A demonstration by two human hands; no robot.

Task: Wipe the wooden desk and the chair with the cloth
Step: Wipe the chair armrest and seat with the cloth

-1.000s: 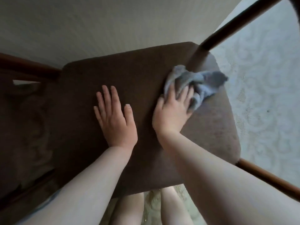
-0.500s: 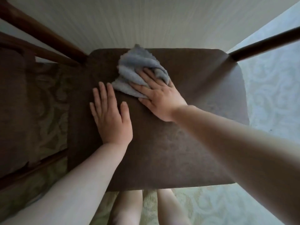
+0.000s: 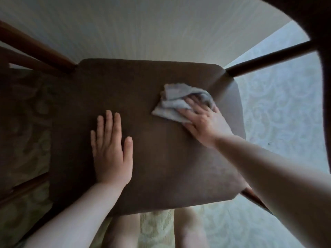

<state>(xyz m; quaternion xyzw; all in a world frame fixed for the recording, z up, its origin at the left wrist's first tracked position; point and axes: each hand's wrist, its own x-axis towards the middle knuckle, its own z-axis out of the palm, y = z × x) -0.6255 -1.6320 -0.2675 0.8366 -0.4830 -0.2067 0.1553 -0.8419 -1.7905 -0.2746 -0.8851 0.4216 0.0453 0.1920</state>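
The chair's brown padded seat (image 3: 161,167) fills the middle of the head view, seen from above. A crumpled grey cloth (image 3: 176,102) lies on the seat's far right part. My right hand (image 3: 206,120) presses down on the cloth with fingers stretched flat over it. My left hand (image 3: 112,149) rests flat on the seat's left middle, fingers straight, holding nothing. The wooden desk is not in view.
Dark wooden chair rails run off at the upper left (image 3: 35,49) and upper right (image 3: 268,59). A pale wall (image 3: 161,27) stands right behind the seat. Patterned carpet (image 3: 279,108) lies to the right. My legs (image 3: 189,230) stand below the seat's front edge.
My right hand has slid the cloth from the seat's far middle over to the far right side. My left hand has stayed flat in the same spot.
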